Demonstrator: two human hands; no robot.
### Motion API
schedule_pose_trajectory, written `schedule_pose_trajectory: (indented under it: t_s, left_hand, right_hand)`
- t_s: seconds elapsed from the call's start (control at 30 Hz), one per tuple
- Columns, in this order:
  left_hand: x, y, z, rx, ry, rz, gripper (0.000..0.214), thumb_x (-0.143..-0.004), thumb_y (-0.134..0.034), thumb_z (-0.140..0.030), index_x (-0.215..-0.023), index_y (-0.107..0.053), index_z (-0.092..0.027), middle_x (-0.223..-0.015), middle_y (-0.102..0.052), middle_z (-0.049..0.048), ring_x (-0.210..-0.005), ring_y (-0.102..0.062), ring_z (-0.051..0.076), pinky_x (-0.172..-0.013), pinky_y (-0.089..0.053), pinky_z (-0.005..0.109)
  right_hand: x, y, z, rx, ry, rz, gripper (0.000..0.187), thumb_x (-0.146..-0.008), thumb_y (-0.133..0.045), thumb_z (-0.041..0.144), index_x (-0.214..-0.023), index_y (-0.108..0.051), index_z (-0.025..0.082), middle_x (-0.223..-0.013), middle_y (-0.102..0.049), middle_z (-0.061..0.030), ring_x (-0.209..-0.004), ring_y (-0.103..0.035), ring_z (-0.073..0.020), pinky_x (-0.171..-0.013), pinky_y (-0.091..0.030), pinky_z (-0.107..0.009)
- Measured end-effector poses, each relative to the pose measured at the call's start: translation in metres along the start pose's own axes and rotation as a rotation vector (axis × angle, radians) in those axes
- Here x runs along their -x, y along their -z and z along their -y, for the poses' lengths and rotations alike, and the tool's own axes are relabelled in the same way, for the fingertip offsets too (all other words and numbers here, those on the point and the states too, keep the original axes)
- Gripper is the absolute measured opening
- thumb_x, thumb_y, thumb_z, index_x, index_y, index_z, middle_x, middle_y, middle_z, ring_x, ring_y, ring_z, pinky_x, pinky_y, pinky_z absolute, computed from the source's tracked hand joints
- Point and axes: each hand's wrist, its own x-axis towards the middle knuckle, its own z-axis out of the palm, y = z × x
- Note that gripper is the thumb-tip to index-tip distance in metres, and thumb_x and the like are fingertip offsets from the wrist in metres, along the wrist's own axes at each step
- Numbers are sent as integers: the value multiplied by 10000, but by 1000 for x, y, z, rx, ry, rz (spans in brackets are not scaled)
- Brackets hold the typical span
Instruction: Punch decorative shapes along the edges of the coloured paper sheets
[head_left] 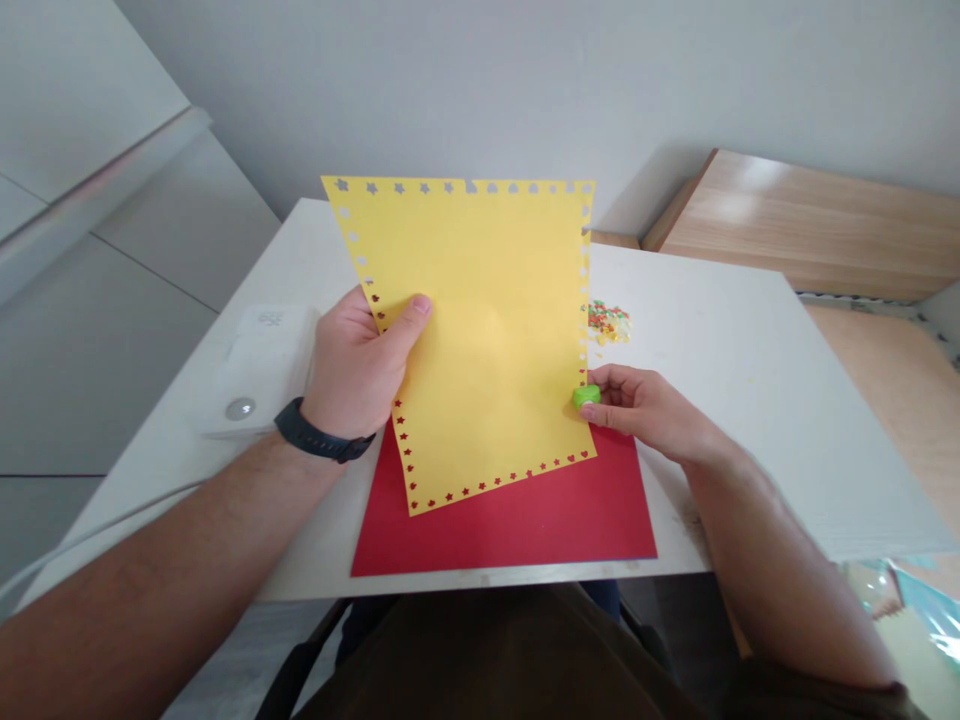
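Note:
My left hand (360, 365), with a black band on the wrist, pinches the left edge of a yellow paper sheet (487, 330) and holds it tilted up off the table. Small punched shapes run along all the sheet's edges. My right hand (645, 410) is closed on a small green paper punch (586, 396) at the sheet's right edge, near the lower corner. A red paper sheet (525, 520) lies flat under the yellow one at the table's front edge.
The white table (750, 400) carries a small heap of coloured paper bits (609, 320) behind the right hand and a white device with a cable (259, 365) at the left. A wooden surface (810, 220) stands at the back right.

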Motion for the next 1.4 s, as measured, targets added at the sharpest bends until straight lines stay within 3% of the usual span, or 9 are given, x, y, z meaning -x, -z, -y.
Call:
schedule_pose_trajectory:
  t_s: [0.37, 0.53, 1.4]
  left_hand:
    - [0, -1, -1, -7, -7, 2, 380, -919, -867, -384, -1246, -802, -200, -1290, -805, 120, -1091, -799, 265, -996, -661, 420]
    - [1, 0, -2, -27, -8, -2, 365, -912, -873, -362, -1241, -807, -218, -1286, -808, 103, -1106, -796, 273, -1018, -653, 441]
    - [2, -4, -6, -11, -4, -6, 360, -917, -869, -370, -1238, -809, -217, -1292, -806, 104, -1088, -793, 265, -1013, -654, 439]
  right_hand:
    - [0, -3, 0, -6, -10, 19, 435, -772, -957, 463, -1071, -759, 218, -1000, -815, -49, -806, -725, -182, -721, -586, -326]
    - [-1, -5, 0, -18, -17, -3, 419, -764, -963, 445, -1038, -756, 206, -887, -793, -26, -710, -685, -148, -652, -551, -285]
    - [-1, -7, -2, 0, 44, -4, 374, -811, -936, 427, -1066, -759, 219, -882, -790, -15, -697, -678, -144, -657, -551, -287]
